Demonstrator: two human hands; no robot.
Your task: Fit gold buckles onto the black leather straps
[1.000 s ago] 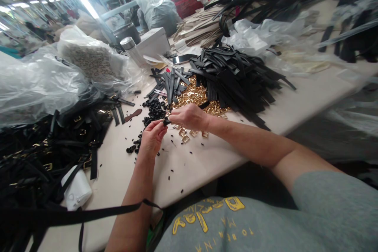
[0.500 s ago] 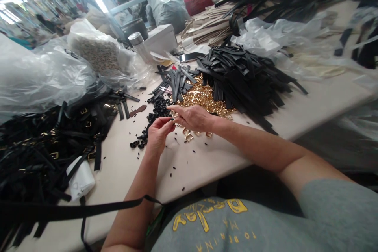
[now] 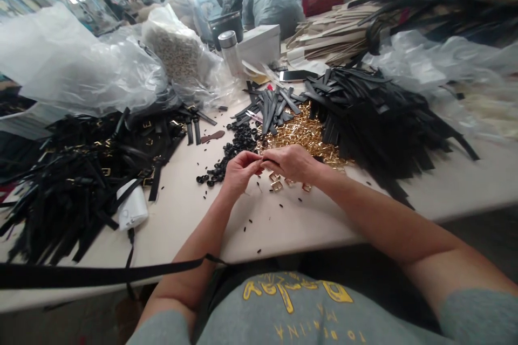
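My left hand [image 3: 242, 171] is closed, its thumb and forefinger pinched together in front of the buckle pile. My right hand [image 3: 292, 164] is closed too, with its fingertips meeting those of the left. Whatever sits between them is too small and covered to make out. A dark piece shows by my right wrist; I cannot tell if it is held. Just behind the hands lie small black loops [image 3: 238, 143] and a heap of gold buckles [image 3: 301, 132]. A few loose buckles [image 3: 276, 185] rest below the right hand.
Black straps [image 3: 376, 118] are heaped on the right, with shorter strips [image 3: 275, 108] behind the loops. Buckled straps [image 3: 84, 172] pile up at left, near a white device [image 3: 133, 206]. Behind stand plastic bags [image 3: 105, 70], a bottle [image 3: 230, 51] and a phone [image 3: 297, 75].
The view has swung left, so things sit further right in the picture. My right forefinger, stretched out before, is now bent in toward the left fingertips.
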